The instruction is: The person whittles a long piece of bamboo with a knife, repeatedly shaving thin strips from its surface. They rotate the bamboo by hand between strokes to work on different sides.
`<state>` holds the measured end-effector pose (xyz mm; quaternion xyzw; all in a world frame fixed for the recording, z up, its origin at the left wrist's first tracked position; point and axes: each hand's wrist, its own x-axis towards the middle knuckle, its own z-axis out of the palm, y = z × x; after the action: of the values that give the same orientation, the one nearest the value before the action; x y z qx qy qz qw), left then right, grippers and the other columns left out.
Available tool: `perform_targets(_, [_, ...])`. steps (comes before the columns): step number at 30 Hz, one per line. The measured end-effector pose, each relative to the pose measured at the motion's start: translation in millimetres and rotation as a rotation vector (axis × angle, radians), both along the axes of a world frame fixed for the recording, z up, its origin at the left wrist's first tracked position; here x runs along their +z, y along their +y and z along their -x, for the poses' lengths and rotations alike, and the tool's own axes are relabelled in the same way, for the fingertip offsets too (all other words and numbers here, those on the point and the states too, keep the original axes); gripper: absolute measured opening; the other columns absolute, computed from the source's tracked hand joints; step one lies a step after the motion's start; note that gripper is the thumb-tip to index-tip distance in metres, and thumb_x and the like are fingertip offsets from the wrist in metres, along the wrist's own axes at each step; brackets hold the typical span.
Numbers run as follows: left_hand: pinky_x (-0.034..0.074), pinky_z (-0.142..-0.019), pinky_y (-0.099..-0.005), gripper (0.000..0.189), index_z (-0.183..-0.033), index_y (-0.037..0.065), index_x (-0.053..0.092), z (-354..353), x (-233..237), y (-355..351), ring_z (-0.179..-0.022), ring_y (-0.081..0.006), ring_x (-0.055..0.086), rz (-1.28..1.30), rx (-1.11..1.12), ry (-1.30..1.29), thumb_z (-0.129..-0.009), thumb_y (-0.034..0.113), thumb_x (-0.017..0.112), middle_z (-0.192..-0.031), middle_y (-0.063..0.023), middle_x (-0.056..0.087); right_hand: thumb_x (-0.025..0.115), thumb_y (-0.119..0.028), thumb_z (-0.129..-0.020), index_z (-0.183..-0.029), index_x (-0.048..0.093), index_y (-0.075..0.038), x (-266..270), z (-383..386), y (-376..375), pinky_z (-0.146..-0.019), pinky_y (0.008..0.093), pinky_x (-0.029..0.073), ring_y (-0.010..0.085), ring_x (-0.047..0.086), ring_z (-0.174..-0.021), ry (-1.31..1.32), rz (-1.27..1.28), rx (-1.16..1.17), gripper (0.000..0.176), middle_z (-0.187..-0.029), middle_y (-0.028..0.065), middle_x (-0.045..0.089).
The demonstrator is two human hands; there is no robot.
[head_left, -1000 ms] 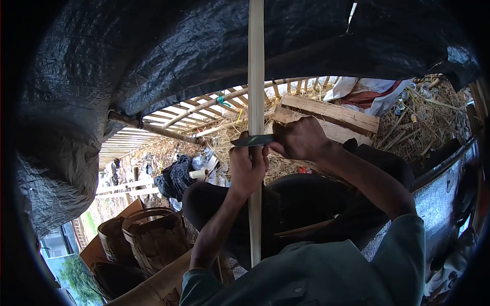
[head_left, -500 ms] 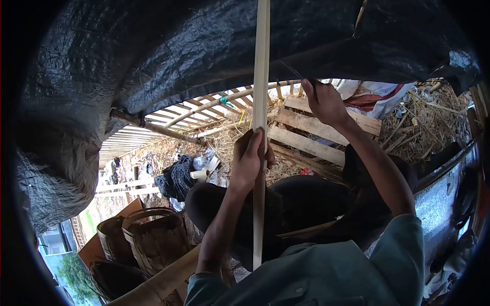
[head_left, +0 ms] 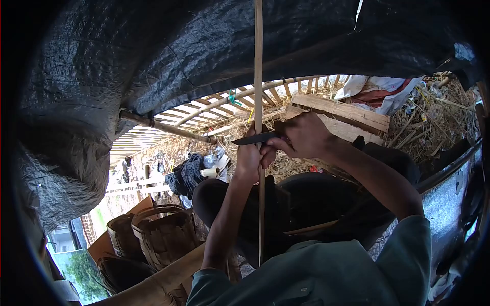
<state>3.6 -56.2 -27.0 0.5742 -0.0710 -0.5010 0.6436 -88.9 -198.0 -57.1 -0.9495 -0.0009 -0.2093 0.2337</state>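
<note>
A long, pale bamboo strip [head_left: 259, 61] stands upright in front of me, running from the top of the view down to my lap. My left hand [head_left: 248, 158] is closed around its middle. In my right hand [head_left: 309, 135] is a knife [head_left: 255, 138], its dark blade pointing left and lying across the strip just at the left hand's grip. The knife's handle is mostly hidden by my right fingers. Whether the edge cuts into the strip cannot be made out.
A black tarp [head_left: 214, 56] hangs overhead. Wooden planks [head_left: 347, 112] and a white sack [head_left: 380, 94] lie on straw ahead. Woven baskets [head_left: 166, 234] stand at lower left beside a thick bamboo pole [head_left: 163, 279]. A slatted bamboo fence [head_left: 153, 137] runs behind.
My right hand has come down and left with the knife, from away at the right to the strip. The strip has turned to show a narrower side.
</note>
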Motion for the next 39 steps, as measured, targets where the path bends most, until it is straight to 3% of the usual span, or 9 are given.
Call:
perform_targets(4, [0.024,-0.032,-0.0236,0.045,-0.071,0.009,0.039,2,-2,2,-0.032,-0.0092,0.027,-0.018,0.002,0.048,-0.101,0.037,0.019,-0.048,0.0023,0.029,0.049,-0.053,-0.088,-0.074,0.067,-0.007,6,-3,5,-0.051,0.0383,0.05,0.0284,0.063,-0.051,0.134,0.01,-0.002,0.051,-0.054,0.011,0.06])
perform_targets(7, [0.024,-0.032,-0.0243,0.045,-0.071,0.01,0.038,7,-1,7,-0.032,-0.0091,0.027,-0.033,0.002,0.001,-0.1,0.037,0.019,-0.048,0.0023,0.029,0.05,-0.053,-0.087,-0.074,0.068,-0.008,-3,-2,10,-0.051,0.0382,0.051,0.0283,0.063,-0.051,0.01,0.075,-0.014,0.05,-0.054,0.0106,0.06])
perform_targets(13, [0.022,-0.031,-0.0243,0.039,-0.072,0.012,0.038,8,-5,10,-0.032,-0.0092,0.026,-0.006,-0.036,-0.076,-0.099,0.035,0.022,-0.047,0.003,0.028,0.05,-0.056,-0.086,-0.074,0.068,-0.009,-1,-2,8,-0.05,0.038,0.05,0.0272,0.063,-0.051,0.083,0.078,-0.008,0.051,-0.053,0.0103,0.059])
perform_targets(16, [0.021,-0.03,-0.0243,0.036,-0.072,0.013,0.038,9,-5,9,-0.032,-0.0091,0.024,0.007,-0.019,-0.014,-0.098,0.032,0.023,-0.048,0.0032,0.028,0.052,-0.052,-0.087,-0.072,0.066,-0.008,5,-8,0,-0.049,0.038,0.048,0.0283,0.062,-0.051,0.126,0.078,-0.129,0.048,-0.055,0.0097,0.059])
perform_targets(22, [0.019,-0.029,-0.0234,0.032,-0.075,0.013,0.037,9,0,7,-0.033,-0.0089,0.021,0.005,0.011,-0.006,-0.097,0.029,0.022,-0.049,0.0031,0.027,0.041,-0.058,-0.09,-0.069,0.067,-0.008,10,-16,-13,-0.051,0.0386,0.051,0.0279,0.064,-0.052,0.156,0.061,-0.19,0.061,-0.053,0.012,0.06])
perform_targets(27, [0.019,-0.029,-0.0234,0.031,-0.076,0.013,0.038,4,-1,6,-0.033,-0.0086,0.023,0.023,0.016,0.006,-0.098,0.029,0.023,-0.049,0.0031,0.027,0.05,-0.051,-0.089,-0.069,0.064,-0.004,10,-16,-13,-0.05,0.0385,0.049,0.028,0.061,-0.05,0.095,0.045,-0.166,0.053,-0.053,0.0113,0.057])
perform_targets(33, [0.022,-0.034,-0.0255,0.029,-0.066,0.011,0.039,10,-5,5,-0.036,-0.0105,0.029,-0.072,0.001,-0.111,-0.092,0.019,0.032,-0.05,-0.0001,0.032,0.056,-0.049,-0.085,-0.069,0.066,-0.006,10,-4,7,-0.053,0.0367,0.05,0.0255,0.061,-0.054,-0.016,0.061,-0.024,0.047,-0.057,0.0089,0.059])
perform_targets(35, [0.024,-0.032,-0.0249,0.022,-0.074,0.007,0.042,10,-8,7,-0.035,-0.0102,0.032,-0.102,0.011,-0.129,-0.092,0.015,0.033,-0.052,-0.0006,0.036,0.056,-0.048,-0.085,-0.07,0.067,-0.005,7,-4,12,-0.055,0.0368,0.05,0.0257,0.062,-0.057,-0.029,0.037,-0.003,0.047,-0.059,0.0092,0.06])
perform_targets(39, [0.028,-0.03,-0.0246,0.014,-0.085,0.003,0.048,9,-11,8,-0.034,-0.0102,0.036,-0.105,-0.009,-0.183,-0.092,0.01,0.037,-0.054,-0.0013,0.039,0.051,-0.056,-0.086,-0.072,0.066,-0.007,-1,-7,12,-0.043,0.0349,0.048,0.0239,0.06,-0.044,-0.124,0.056,0.013,0.053,-0.049,0.007,0.057])
